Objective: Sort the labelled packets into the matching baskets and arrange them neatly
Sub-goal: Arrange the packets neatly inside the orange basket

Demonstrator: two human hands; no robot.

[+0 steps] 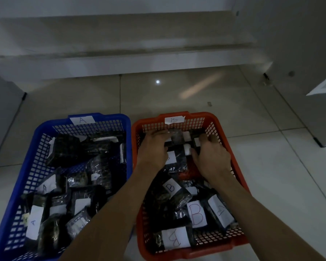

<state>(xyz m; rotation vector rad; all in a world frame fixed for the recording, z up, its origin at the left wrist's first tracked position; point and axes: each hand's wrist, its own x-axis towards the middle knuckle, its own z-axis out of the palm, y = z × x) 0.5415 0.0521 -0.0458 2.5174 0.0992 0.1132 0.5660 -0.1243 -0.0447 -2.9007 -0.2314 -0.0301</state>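
Packets lie in both baskets, dark plastic pouches with white paper labels. They look light, soft and crinkly, probably slippery, so a hold across the flat body or by an edge seems safest. The left hand and right hand reach into the far end of the red basket, tagged B, fingers curled down onto packets there; whether they pinch or only press cannot be told. B-labelled packets lie loosely overlapped nearer the person. The blue basket, tagged A, holds A-labelled packets, also jumbled and untidy.
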